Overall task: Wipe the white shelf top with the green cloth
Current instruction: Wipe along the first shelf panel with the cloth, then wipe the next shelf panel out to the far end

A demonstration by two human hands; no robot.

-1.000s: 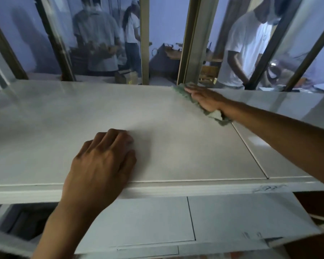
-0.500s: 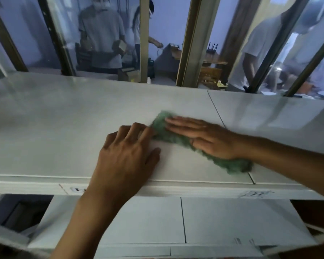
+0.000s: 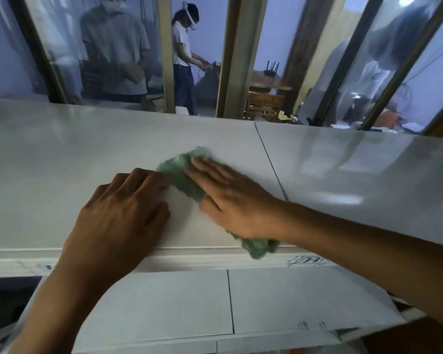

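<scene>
**Currently: cloth pressed flat near the front edge**

The green cloth (image 3: 182, 172) lay bunched on the white shelf top (image 3: 62, 159), one end reaching the front edge and drooping just over it. The right hand (image 3: 233, 200) pressed flat on it, fingers extended and spread — palm down, not gripping. The left hand (image 3: 120, 215) rested beside it, fingers loosely curled, fingertips touching the cloth's edge and holding nothing. A seam (image 3: 269, 162) crossed the top just right of the cloth — beyond the shelf stood glass panels (image 3: 113, 47).

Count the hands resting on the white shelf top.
2. The left hand lies flat near the front edge of the shelf top; the right hand presses the green cloth beside it.
</scene>
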